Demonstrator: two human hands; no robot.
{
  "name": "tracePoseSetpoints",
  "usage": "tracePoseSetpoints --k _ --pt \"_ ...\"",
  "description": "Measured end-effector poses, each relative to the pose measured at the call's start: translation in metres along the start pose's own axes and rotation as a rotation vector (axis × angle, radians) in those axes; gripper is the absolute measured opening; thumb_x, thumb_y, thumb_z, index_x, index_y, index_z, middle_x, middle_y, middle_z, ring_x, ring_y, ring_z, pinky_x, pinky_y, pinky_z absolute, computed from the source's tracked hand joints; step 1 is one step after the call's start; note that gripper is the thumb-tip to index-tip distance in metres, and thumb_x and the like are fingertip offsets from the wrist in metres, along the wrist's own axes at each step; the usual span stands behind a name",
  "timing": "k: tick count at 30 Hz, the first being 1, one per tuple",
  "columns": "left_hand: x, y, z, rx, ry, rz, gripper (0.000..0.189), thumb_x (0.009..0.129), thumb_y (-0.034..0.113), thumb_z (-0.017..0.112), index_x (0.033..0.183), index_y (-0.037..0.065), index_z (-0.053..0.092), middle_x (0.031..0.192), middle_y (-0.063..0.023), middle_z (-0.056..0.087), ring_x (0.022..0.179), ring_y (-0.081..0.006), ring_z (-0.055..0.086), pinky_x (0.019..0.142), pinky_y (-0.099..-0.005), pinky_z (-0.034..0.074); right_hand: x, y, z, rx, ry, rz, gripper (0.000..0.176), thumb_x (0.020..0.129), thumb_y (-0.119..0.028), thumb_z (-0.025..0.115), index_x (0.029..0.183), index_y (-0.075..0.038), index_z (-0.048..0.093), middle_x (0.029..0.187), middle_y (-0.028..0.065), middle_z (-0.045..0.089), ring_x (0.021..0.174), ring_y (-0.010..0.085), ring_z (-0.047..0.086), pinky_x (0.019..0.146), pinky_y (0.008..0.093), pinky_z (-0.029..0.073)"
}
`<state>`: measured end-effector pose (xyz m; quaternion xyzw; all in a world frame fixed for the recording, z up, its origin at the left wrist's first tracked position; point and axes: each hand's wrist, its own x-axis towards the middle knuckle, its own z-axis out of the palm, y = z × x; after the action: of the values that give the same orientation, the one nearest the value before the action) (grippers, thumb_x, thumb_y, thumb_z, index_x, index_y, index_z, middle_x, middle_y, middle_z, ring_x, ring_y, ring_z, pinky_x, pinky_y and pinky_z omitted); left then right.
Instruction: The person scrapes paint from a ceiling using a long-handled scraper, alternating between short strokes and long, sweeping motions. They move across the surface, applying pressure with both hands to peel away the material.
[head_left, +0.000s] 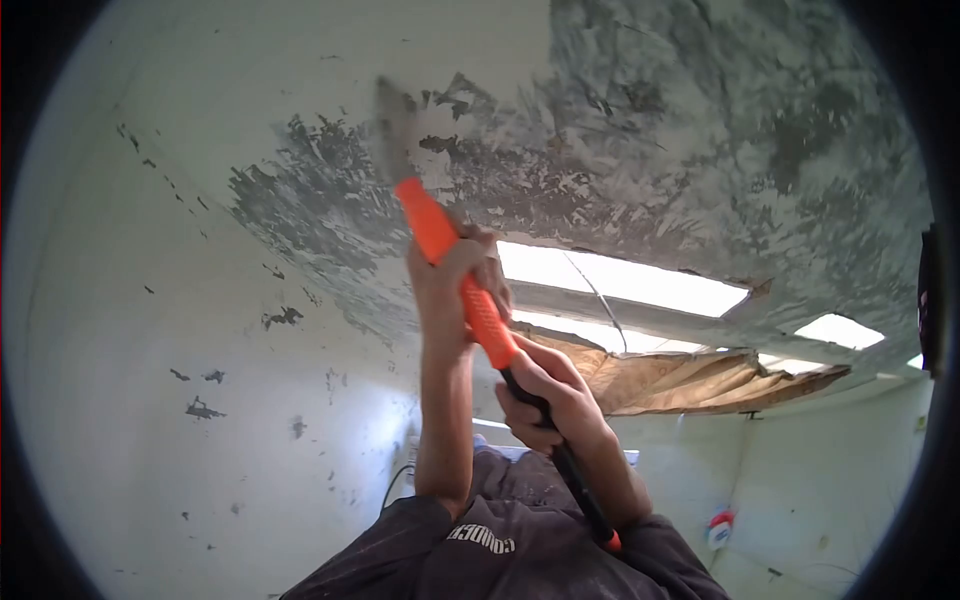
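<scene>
Patchy ceiling (pixel 700 120), one orange scraper (pixel 432 228) (blade on paint), left hand (pixel 448 288) above right hand (pixel 552 402), each grip clenched round it

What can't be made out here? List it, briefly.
Head view:
- Blurred by motion: scraper blade; its contact with the ceiling is unclear.
- Partly hidden: scraper handle, under the gripping left hand and right hand.
- Too small to read: shirt print.
- Too small to identify: red-and-white object by the far wall.
</scene>
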<state>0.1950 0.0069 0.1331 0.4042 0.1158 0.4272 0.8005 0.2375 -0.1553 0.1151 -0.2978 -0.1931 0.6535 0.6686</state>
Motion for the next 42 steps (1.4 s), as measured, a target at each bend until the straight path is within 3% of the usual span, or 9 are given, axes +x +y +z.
tracePoseSetpoints --k 3,8,11,19,29,33,34,37,42 --pt "-0.008 -0.005 0.002 0.033 -0.005 0.001 0.010 0.083 0.000 0.055 0.089 0.002 0.047 0.051 -0.0047 0.046 0.034 -0.0179 0.050 0.030 -0.0300 0.043 -0.001 0.007 -0.006 0.035 -0.071 -0.030 0.048 0.104 -0.033 0.046 0.141 -0.002 0.039 0.060 -0.0038 0.038 0.040 0.0040 0.035 0.034 0.0187 0.029" --pt "-0.041 -0.058 0.004 0.150 0.005 -0.175 0.015 0.081 -0.002 0.057 0.088 0.003 0.045 0.059 -0.0059 0.049 0.038 -0.0165 0.051 0.036 -0.0318 0.047 -0.057 0.019 -0.029 -0.009 0.190 0.002 0.050 0.104 -0.030 0.046 0.144 -0.001 0.038 0.059 -0.0018 0.040 0.040 0.0048 0.036 0.033 0.0202 0.029" --pt "-0.034 -0.034 0.000 0.096 0.010 -0.253 0.012 0.081 -0.003 0.053 0.086 0.003 0.044 0.061 -0.0074 0.051 0.038 -0.0154 0.050 0.035 -0.0306 0.047 -0.041 0.012 -0.010 -0.094 0.200 0.011 0.050 0.104 -0.031 0.046 0.144 -0.001 0.038 0.060 -0.0023 0.040 0.041 0.0041 0.036 0.035 0.0199 0.029" --pt "-0.042 -0.053 0.005 0.219 -0.088 -0.152 0.020 0.078 -0.001 0.055 0.095 0.004 0.044 0.064 -0.0088 0.049 0.035 -0.0172 0.048 0.031 -0.0344 0.045 -0.060 0.033 -0.013 -0.075 0.197 -0.119 0.052 0.104 -0.033 0.046 0.144 -0.001 0.038 0.058 -0.0038 0.041 0.041 0.0024 0.035 0.036 0.0195 0.030" --pt "-0.041 -0.038 0.004 0.153 -0.039 -0.196 0.021 0.079 -0.005 0.058 0.091 0.005 0.043 0.056 -0.0038 0.046 0.033 -0.0143 0.046 0.032 -0.0298 0.046 -0.048 0.041 0.001 -0.077 0.215 -0.131 0.052 0.104 -0.035 0.045 0.144 -0.003 0.038 0.057 -0.0034 0.037 0.037 0.0039 0.031 0.033 0.0208 0.027" --pt "-0.024 0.001 -0.003 0.072 -0.095 -0.157 0.017 0.079 -0.003 0.056 0.090 0.004 0.044 0.054 -0.0042 0.047 0.034 -0.0142 0.047 0.032 -0.0297 0.045 -0.019 0.031 0.021 -0.131 0.132 -0.134 0.050 0.104 -0.035 0.045 0.144 -0.005 0.039 0.057 -0.0037 0.037 0.037 0.0038 0.031 0.032 0.0202 0.027" --pt "-0.022 0.000 -0.005 0.076 -0.125 -0.144 0.016 0.079 -0.002 0.055 0.090 0.003 0.045 0.055 -0.0054 0.047 0.034 -0.0150 0.048 0.031 -0.0297 0.045 -0.018 0.030 0.023 -0.106 0.151 -0.140 0.038 0.105 -0.030 0.044 0.127 0.001 0.049 0.057 -0.0075 0.035 0.041 0.0011 0.030 0.035 0.0184 0.025" --pt "-0.029 -0.013 -0.011 0.089 -0.090 -0.145 0.015 0.080 -0.001 0.055 0.090 0.004 0.045 0.057 -0.0063 0.049 0.036 -0.0153 0.050 0.032 -0.0300 0.046 -0.022 0.044 0.011 -0.107 0.164 -0.118 0.048 0.105 -0.034 0.044 0.143 -0.005 0.041 0.058 -0.0037 0.037 0.037 0.0038 0.031 0.032 0.0200 0.028" --pt "-0.037 -0.031 -0.003 0.211 -0.081 -0.169 0.012 0.079 -0.001 0.055 0.089 0.003 0.048 0.057 -0.0055 0.050 0.037 -0.0165 0.051 0.032 -0.0292 0.044 -0.039 0.045 0.012 -0.162 0.260 -0.189 0.047 0.105 -0.035 0.044 0.140 -0.003 0.043 0.054 -0.0042 0.035 0.036 0.0032 0.031 0.031 0.0194 0.027"
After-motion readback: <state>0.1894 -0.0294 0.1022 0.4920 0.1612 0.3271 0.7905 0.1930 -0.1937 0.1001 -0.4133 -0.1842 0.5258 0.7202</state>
